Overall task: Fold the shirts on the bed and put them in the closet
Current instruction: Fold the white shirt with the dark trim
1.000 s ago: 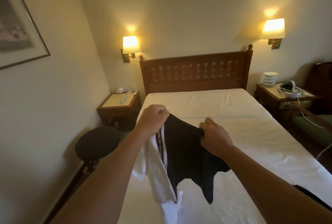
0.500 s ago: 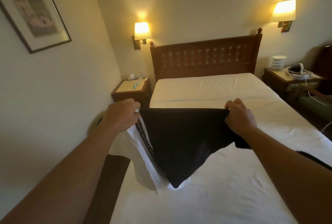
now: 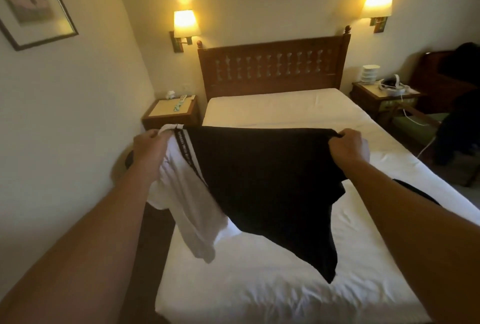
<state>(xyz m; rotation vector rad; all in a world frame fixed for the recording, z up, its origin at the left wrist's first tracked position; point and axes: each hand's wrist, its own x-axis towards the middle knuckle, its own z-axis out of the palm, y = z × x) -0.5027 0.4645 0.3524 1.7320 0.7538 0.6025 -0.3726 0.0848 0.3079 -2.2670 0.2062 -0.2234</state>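
two hands hold one black-and-white shirt (image 3: 270, 180) stretched out in the air over the left half of the bed (image 3: 285, 284). the left hand (image 3: 150, 149) has its fingers curled round the white sleeve end, by a black band of white lettering too blurred to read. the right hand (image 3: 346, 145) pinches the other top corner of the black panel. the shirt's lower point hangs down toward the white sheet; whether it touches cannot be told. a wooden headboard (image 3: 272, 69) stands at the bed's far edge between two lit wall lamps. the left nightstand (image 3: 170, 113) carries small items, the right nightstand (image 3: 384, 95) a white stack and a headset. a framed picture (image 3: 31, 4) hangs on the left wall.
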